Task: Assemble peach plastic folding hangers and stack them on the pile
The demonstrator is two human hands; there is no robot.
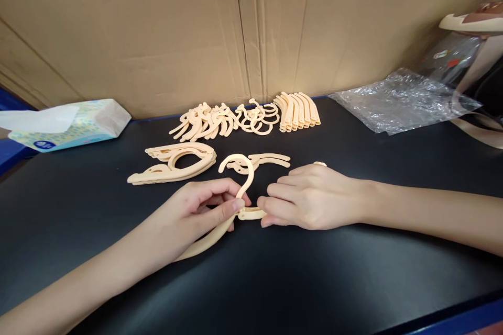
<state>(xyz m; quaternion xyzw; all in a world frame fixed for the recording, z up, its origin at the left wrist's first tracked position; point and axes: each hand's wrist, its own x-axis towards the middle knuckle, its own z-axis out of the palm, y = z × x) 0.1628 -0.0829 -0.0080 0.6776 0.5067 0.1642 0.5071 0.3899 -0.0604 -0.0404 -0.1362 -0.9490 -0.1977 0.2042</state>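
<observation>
A cream plastic hanger [249,180] is held between both hands, its hook standing up and curving to the left. My left hand [210,207] pinches it at the base of the hook, and one long curved arm runs out beneath that hand. My right hand [301,199] is closed around the other arm, whose far part is mostly hidden by the fingers. Just behind the hands lie a few loose cream pieces [271,158]. To their left rests a stack of folded hangers [176,165].
Along the back of the black table [314,282] are piles of curved parts [204,121], hooks [257,118] and straighter arms [296,111]. A tissue pack [82,123] lies at the left, clear plastic film [401,102] at the right. Cardboard [157,31] stands behind.
</observation>
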